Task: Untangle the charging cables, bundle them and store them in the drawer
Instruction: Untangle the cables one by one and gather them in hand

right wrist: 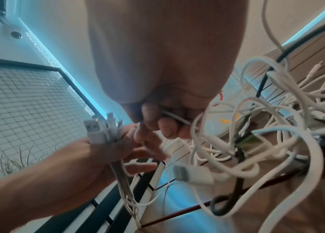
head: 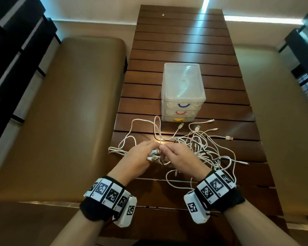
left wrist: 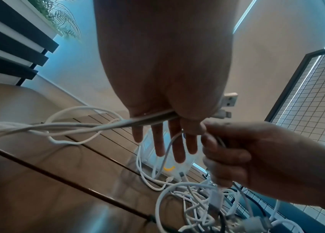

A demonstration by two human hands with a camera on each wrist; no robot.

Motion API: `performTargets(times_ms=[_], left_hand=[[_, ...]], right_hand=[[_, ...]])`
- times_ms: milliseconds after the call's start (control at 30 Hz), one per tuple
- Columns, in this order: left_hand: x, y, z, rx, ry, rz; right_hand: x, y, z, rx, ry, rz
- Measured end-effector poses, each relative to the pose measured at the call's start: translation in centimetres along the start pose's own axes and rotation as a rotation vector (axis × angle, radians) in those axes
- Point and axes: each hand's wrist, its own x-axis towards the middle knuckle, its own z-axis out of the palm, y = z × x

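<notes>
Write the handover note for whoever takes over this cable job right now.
Left hand: holds several gathered cable ends, plugs together.
Right hand: pinches one white cable at the tangle's edge.
Tangle of cables: loose on the slatted table, right of the hands.
Drawer unit: behind the cables, all three drawers shut.
Done: some ends collected.
Left: finish untangling, bundle, open a drawer, store.
</notes>
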Motion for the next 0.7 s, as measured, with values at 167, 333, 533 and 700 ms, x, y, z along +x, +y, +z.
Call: performTargets(times_ms=[167, 333, 533, 700], left_hand=[[-0.2, -0.4, -0.6, -0.088, 0.168, -0.015], [-0.9, -0.5, -1.2, -0.456, 0.308, -0.067], [-2.2, -1.1, -1.4, -0.663, 0.370, -0.120], [-2.4, -2.1, -1.4, -0.633, 0.469, -0.157]], right_hand=[[0.0, 0.7, -0.5, 0.016, 0.004, -0.001], [0.4, 0.2, 0.2, -0.030, 0.035, -0.044], [1.1, 0.8, 0.7, -0.283, 0.050, -0.082], [1.0, 1.0, 0.8, -0.340, 0.065, 0.020]])
